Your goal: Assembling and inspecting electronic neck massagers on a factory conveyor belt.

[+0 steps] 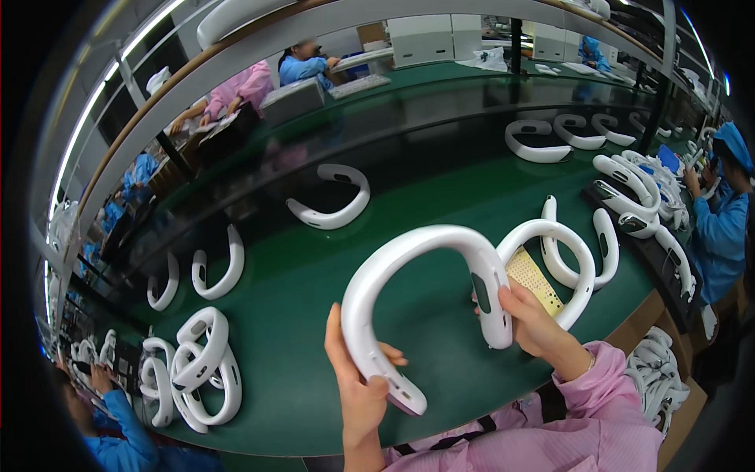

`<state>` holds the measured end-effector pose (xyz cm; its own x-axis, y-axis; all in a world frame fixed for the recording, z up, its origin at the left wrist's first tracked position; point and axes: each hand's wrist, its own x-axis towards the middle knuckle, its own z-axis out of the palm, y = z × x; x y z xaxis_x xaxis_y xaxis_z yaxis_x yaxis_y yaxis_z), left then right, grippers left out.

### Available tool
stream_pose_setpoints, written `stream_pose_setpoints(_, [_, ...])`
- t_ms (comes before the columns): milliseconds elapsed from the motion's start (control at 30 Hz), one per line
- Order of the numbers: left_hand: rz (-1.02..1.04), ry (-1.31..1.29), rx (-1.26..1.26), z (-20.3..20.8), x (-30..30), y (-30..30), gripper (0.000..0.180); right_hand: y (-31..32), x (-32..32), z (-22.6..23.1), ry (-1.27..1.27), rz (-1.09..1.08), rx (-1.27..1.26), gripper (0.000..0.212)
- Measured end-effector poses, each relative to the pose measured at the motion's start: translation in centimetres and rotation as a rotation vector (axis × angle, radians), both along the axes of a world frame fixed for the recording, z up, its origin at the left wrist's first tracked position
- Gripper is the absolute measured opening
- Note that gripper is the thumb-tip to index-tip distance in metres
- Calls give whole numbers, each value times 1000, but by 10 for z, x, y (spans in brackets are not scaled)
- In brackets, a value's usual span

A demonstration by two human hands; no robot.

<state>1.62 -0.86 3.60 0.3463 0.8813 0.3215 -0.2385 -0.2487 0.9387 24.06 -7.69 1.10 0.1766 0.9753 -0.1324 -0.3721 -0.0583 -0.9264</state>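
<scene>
A white U-shaped neck fan [425,241] is held up over the green table, its closed curve upward and its two ends pointing down. My left hand [362,397] grips the left end, with the thumb near small ports on it. Around the right end, beside a dark oval panel, my right hand [539,321] is closed. Just behind my right hand lies a yellow perforated sheet [533,277], partly covered by another white neck fan [583,256]. More neck fans [605,244] rest next to it on the table.
A pile of neck fans [206,346] sits at the left. Other neck fans [362,197] stand on the dark strip beyond. At right are a black tray [680,311], a cardboard box [683,417] of white parts, and a blue-clad co-worker [720,228]. Another blue-clad person [118,429] works at lower left.
</scene>
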Motion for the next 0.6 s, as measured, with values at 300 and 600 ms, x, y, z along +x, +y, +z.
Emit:
stream_pose_setpoints(300, [78,-227,-489,-44,8,27,52,-20,-14,67,-128,393,183,57])
stream_pose_setpoints(600, [-147,-299,-764,-74,14,31,50,-16,-29,75,-91,449,246,64])
